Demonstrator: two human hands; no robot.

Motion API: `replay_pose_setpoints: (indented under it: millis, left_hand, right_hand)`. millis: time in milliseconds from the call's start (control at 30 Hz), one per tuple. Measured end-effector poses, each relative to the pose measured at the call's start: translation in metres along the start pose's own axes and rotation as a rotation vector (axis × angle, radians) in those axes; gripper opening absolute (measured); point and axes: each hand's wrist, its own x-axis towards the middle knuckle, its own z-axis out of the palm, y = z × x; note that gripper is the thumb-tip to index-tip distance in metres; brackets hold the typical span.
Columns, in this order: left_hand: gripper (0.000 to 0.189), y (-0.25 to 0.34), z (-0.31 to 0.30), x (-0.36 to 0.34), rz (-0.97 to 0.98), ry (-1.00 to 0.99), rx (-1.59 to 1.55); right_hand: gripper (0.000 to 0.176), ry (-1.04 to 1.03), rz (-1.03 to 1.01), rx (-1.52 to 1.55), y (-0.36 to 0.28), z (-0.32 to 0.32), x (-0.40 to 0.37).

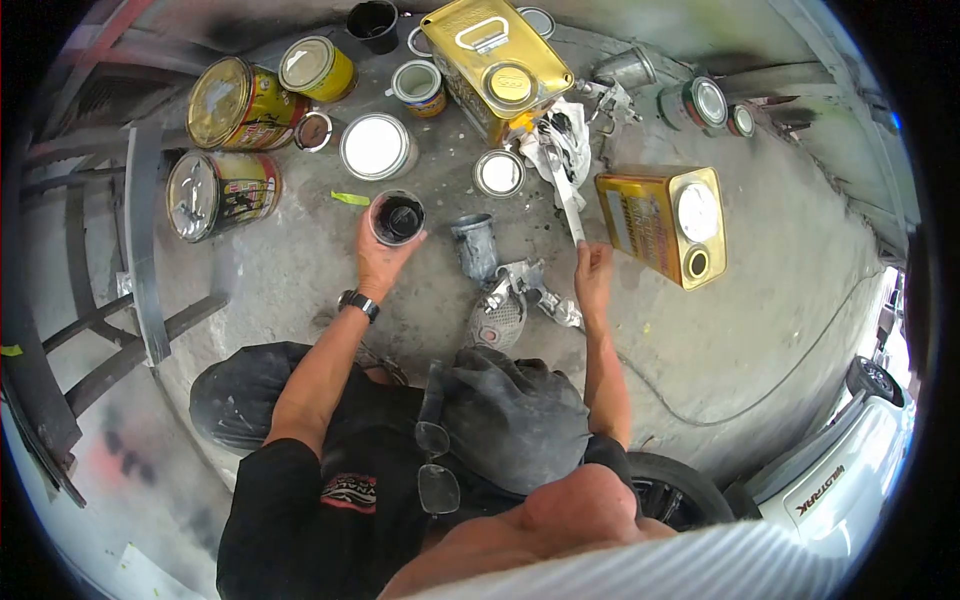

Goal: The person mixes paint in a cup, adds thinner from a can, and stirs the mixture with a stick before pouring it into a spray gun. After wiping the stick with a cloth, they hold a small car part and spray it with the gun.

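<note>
My left hand [379, 264] is wrapped round a small cup [397, 218] with black paint in it, held above the concrete floor. In my right hand [594, 272] is the end of a long flat metal stirring stick [565, 190], which points away from me. The stick's far part lies over a stained white rag [572, 135]. Between my hands, a grey metal cup [475, 246] is on the floor. Just nearer to me lies a spray gun [522, 284], by my shoe [496, 325]. A yellow rectangular can [650, 218] stands right of my right hand.
Several paint tins, including a white-lidded one [377, 146], stand at the far left. A large gold can [500, 65] is at the back, with another spray gun [608, 100] right of it. A hose [740, 412] crosses the floor towards a vehicle [835, 485]. Metal framing [145, 240] borders the left.
</note>
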Motion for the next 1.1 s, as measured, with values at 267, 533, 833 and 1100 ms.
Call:
replay_pose_setpoints:
  millis: [267, 533, 833, 1100]
  left_hand:
    - [0.091, -0.003, 0.006, -0.003, -0.014, -0.006, -0.06]
    - [0.091, 0.005, -0.008, 0.004, 0.013, -0.008, 0.061]
    - [0.089, 0.0, -0.006, 0.001, 0.011, -0.011, -0.018]
    - [0.086, 0.019, -0.018, 0.003, 0.076, -0.026, 0.113]
  right_hand:
    - [0.034, 0.2, -0.257, -0.29, -0.01, 0.041, 0.03]
    - [0.042, 0.219, -0.108, -0.338, 0.024, -0.007, -0.036]
    - [0.043, 0.454, -0.725, -0.294, -0.041, 0.017, 0.0]
    - [0.059, -0.43, -0.307, -0.256, -0.011, 0.016, -0.043]
